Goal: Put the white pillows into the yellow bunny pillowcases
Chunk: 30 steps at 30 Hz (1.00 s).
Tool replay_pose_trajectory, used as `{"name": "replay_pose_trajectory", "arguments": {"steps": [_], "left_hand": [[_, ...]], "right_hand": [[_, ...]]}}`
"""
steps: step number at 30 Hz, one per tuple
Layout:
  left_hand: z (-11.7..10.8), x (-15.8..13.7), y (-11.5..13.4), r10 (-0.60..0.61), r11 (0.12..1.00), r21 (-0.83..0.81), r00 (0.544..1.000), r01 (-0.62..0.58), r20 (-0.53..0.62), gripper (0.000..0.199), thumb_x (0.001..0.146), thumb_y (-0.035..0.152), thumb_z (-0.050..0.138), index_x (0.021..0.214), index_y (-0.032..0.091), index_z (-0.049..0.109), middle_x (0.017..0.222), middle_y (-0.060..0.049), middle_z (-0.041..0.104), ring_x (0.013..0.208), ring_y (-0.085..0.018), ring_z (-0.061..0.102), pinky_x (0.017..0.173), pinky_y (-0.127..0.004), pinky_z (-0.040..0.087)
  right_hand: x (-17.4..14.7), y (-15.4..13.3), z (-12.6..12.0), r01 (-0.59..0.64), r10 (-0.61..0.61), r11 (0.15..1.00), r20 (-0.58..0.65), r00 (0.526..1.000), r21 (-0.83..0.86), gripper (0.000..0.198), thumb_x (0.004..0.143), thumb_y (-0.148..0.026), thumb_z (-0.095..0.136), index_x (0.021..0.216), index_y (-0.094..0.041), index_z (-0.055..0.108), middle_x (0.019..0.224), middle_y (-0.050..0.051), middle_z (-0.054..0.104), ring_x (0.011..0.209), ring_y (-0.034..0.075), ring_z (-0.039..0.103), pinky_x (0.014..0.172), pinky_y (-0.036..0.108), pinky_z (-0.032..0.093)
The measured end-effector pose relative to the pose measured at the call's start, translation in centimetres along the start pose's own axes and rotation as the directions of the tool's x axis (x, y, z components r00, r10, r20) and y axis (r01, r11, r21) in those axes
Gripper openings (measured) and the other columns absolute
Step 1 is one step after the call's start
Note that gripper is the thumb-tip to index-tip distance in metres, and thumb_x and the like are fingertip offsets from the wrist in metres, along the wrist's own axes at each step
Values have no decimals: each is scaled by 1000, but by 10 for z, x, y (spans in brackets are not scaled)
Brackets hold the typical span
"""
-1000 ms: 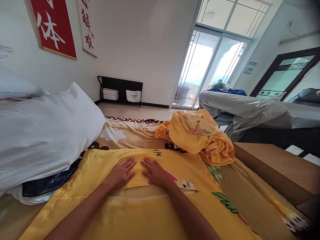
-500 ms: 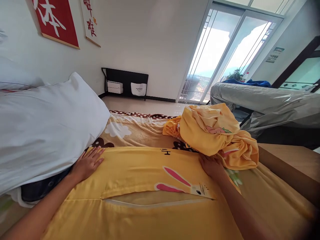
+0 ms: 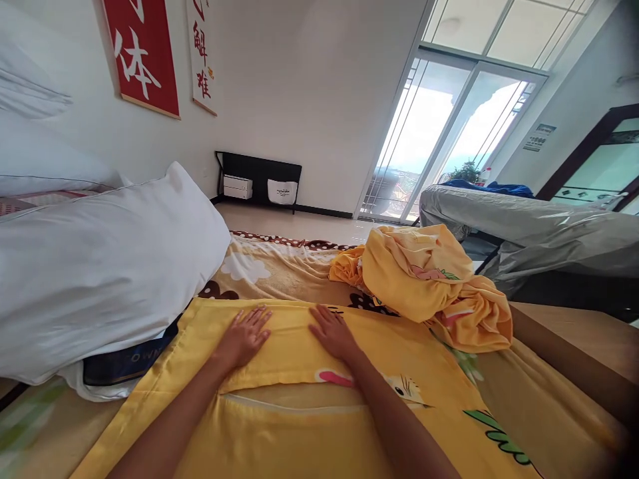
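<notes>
A yellow pillowcase (image 3: 289, 439) with a rabbit print lies spread flat in front of me, a long slit opening with a pale edge across its middle. My left hand (image 3: 244, 338) rests flat on its upper part, fingers apart. My right hand (image 3: 333, 331) lies flat to the right of it, near the far edge, palm down, covering part of the printed letters and a rabbit ear. Neither hand holds anything. Beyond my right hand sits a crumpled heap of yellow fabric (image 3: 417, 273).
A white pillow (image 3: 114, 266) lies at the left, over a dark blue item (image 3: 124, 362). Beneath everything is a brown patterned blanket (image 3: 279, 269). Another person's forearm (image 3: 564, 352) reaches in from the right beside a wooden surface (image 3: 574, 306). A plastic-covered mattress (image 3: 524, 219) stands behind.
Both hands have slid inward over the pillowcase, from its left and right sides to near its middle. The camera view has tilted up a little and shifted left.
</notes>
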<state>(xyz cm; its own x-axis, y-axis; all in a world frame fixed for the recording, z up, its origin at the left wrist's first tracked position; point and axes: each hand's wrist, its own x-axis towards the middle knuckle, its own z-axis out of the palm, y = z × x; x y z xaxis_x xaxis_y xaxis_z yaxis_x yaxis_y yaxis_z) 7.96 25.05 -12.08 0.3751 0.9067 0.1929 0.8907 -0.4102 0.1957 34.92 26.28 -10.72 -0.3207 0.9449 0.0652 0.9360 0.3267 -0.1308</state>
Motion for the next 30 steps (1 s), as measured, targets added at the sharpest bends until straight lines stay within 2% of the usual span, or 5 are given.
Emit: {"name": "replay_pose_trajectory", "arguments": {"steps": [9, 13, 18, 23, 30], "left_hand": [[-13, -24, -68, -153, 986, 64, 988, 153, -3, 57, 95, 46, 32, 147, 26, 32, 155, -4, 26, 143, -21, 24, 116, -51, 15], [-15, -24, -62, -169, 984, 53, 986, 168, 13, 57, 95, 46, 31, 148, 26, 32, 155, -3, 25, 144, -21, 23, 116, -50, 14], [-14, -25, -67, -177, 982, 67, 984, 176, 8, 54, 95, 42, 29, 147, 28, 32, 155, -2, 25, 143, -20, 24, 117, -48, 15], [-11, -25, -72, -168, 982, 86, 986, 169, -21, 53, 96, 42, 28, 147, 30, 33, 155, -1, 26, 143, -19, 25, 116, -47, 17], [-14, -26, -69, -155, 985, 70, 988, 156, -22, 53, 95, 40, 31, 146, 28, 35, 154, -3, 26, 143, -20, 26, 116, -49, 18]], "right_hand": [[-25, 74, -39, -455, 438, 880, -138, 888, -137, 54, 91, -18, 25, 136, 4, 44, 143, 30, 38, 136, 37, 34, 108, 60, 25], [-24, -41, -26, 153, -152, 987, -24, 988, 57, 53, 96, -26, 25, 144, -7, 39, 151, 16, 32, 141, 22, 27, 115, 41, 24], [-23, -112, -6, 500, -528, 830, 58, 848, 248, 52, 98, -50, 28, 147, -34, 32, 154, -3, 27, 142, 13, 24, 117, 37, 18], [-10, -5, 0, 44, -49, 997, 74, 996, 68, 60, 97, -58, 20, 150, -31, 23, 157, -2, 17, 145, 14, 13, 117, 42, 13], [-67, 155, -8, -405, 406, 912, -1, 914, -71, 63, 95, -51, 17, 151, -23, 25, 156, 5, 23, 144, 19, 19, 114, 49, 19]]}}
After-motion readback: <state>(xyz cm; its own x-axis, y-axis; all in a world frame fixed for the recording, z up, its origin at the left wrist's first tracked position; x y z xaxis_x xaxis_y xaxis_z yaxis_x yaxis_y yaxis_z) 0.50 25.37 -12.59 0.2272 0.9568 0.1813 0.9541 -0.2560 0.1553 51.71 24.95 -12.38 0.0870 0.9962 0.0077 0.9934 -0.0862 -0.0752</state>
